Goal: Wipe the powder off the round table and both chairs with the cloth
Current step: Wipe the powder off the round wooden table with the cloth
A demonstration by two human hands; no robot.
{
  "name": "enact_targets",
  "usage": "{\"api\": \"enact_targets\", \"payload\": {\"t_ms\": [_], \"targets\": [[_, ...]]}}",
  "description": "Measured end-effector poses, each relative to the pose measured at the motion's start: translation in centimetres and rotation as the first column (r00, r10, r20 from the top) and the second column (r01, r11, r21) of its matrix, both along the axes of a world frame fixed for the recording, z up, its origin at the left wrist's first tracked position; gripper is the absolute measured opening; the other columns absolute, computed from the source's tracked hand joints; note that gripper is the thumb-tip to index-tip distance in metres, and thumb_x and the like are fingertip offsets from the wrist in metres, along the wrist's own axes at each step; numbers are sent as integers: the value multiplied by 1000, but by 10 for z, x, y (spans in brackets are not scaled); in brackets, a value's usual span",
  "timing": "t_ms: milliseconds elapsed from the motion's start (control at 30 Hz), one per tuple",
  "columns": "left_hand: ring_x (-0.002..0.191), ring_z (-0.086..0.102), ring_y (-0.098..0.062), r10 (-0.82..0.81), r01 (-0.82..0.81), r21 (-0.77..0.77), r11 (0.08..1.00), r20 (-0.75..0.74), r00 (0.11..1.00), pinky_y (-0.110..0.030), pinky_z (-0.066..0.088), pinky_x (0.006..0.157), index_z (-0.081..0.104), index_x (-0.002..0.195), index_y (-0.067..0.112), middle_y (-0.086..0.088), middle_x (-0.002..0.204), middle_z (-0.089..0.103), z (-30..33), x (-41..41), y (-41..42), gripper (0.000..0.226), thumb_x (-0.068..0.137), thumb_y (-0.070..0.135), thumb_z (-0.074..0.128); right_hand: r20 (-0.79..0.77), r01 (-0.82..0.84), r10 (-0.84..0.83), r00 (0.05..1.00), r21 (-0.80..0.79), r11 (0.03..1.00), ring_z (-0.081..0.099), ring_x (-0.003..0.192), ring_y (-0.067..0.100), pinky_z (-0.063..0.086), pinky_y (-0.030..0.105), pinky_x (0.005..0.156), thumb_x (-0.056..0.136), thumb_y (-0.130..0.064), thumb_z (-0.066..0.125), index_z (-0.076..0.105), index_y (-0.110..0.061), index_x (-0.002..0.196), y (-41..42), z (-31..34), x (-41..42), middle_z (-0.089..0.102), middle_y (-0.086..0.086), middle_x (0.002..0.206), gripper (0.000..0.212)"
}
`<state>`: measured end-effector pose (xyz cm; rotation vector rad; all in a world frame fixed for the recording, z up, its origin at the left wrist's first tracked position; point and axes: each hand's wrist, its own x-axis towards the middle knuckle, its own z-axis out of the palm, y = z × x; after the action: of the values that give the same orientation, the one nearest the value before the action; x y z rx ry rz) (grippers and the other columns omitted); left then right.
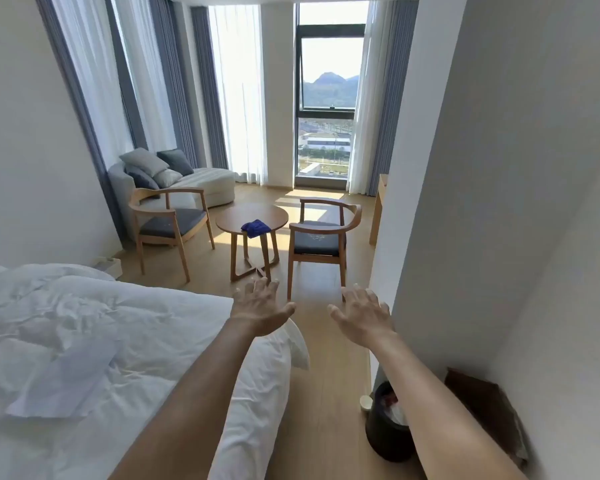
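A small round wooden table (232, 216) stands across the room near the window. A crumpled blue cloth (255, 227) lies on its near right part. A wooden chair (168, 225) with a grey seat stands left of the table, and a second wooden chair (321, 237) stands right of it; pale specks show on both seats. My left hand (260, 304) and my right hand (362, 311) are stretched forward, fingers spread, palms down, holding nothing. Both hands are well short of the table, over the floor beside the bed.
A bed with a rumpled white duvet (84, 341) fills the left foreground. A white wall (499, 202) closes the right side, with a black bin (388, 420) at its foot. A grey sofa (187, 181) sits behind the left chair. Wooden floor runs between bed and wall.
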<state>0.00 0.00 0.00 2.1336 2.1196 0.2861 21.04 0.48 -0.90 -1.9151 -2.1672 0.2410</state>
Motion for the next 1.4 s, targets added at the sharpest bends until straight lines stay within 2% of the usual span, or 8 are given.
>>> {"api": "enact_targets", "payload": {"t_ms": [133,367,700,900,1033,1167,1300,1400], "targets": [[144,21,-28,14,-14,51,999,-15,1000,-51,23,111,27,148,23,-5,157,25,-1,-11,65,70,90,61,39,33,11,-12,999,22,1000,33,137,29,29,53,110,95,-54,34,39,-23,140,60,5,-5,34,6,152,55],[141,25,-29,-9,7,75,997,28,1000,-52,25,110,33,144,22,-6,153,31,2,-26,179,67,90,61,40,72,19,-23,997,53,998,31,139,30,28,53,111,96,-53,34,37,-22,144,172,28,-31,32,7,154,58],[140,28,-30,-12,11,31,999,37,999,-55,26,112,37,143,18,-7,152,34,12,-38,278,66,90,57,43,91,-9,2,996,67,998,32,140,30,30,53,109,97,-54,31,37,-22,145,283,33,-51,34,6,154,58],[138,31,-29,0,0,15,1000,19,1000,-54,29,110,41,139,19,-6,149,39,8,-33,342,62,90,55,43,83,-18,15,996,34,999,39,134,29,35,54,107,96,-55,29,43,-21,136,348,20,-44,44,5,145,54],[139,31,-30,32,-32,18,999,11,999,-54,29,110,40,140,19,-6,149,39,5,-22,398,63,89,57,44,59,-42,40,997,30,999,29,141,29,27,54,112,98,-53,29,36,-22,145,407,13,-35,34,5,154,57],[141,27,-31,68,-68,2,998,-20,997,-55,23,112,34,145,19,-7,151,35,9,-12,459,68,90,57,43,39,-77,76,996,33,996,27,142,28,29,53,111,98,-52,30,34,-21,146,468,12,-24,31,4,155,57],[132,37,-29,106,-105,27,994,-36,994,-53,30,108,42,136,18,-8,142,44,18,-6,508,61,88,55,45,24,-108,108,994,15,994,26,143,28,29,53,111,99,-52,33,33,-21,147,523,19,-14,31,4,156,56],[133,35,-29,127,-127,13,992,-17,992,-52,28,108,40,139,18,-7,144,42,20,-6,538,62,89,53,47,21,-156,156,987,-1,988,20,146,29,24,54,114,100,-50,32,29,-21,150,559,26,-14,24,6,159,58]]}}
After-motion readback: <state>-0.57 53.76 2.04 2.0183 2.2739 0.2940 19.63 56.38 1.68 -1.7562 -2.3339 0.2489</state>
